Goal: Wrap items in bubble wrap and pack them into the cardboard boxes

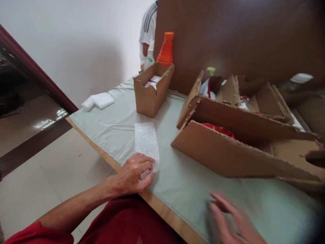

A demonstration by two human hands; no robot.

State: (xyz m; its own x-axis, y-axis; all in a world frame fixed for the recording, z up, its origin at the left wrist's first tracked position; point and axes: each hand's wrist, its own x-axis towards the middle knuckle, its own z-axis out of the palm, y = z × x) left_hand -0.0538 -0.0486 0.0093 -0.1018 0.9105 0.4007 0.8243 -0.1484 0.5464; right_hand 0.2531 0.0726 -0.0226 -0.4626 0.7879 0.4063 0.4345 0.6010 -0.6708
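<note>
A strip of clear bubble wrap [146, 137] lies on the cloth-covered table [175, 183]. My left hand [135, 173] is at its near end, fingers curled, with the edge of the wrap between thumb and fingertips. My right hand [232, 218] is blurred by motion above the near right part of the table. Its thumb and fingers are apart, and I see nothing held in it. A dark smear beside its fingers is too blurred to make out.
Folded bubble wrap [101, 100] lies at the far left. A narrow cardboard box [152, 100] stands behind the strip, an orange bottle [166, 51] beyond it. Cardboard boxes [218, 159] with goods fill the right. Behind, a person's white sleeve [148, 25] shows beside a brown partition [228, 37].
</note>
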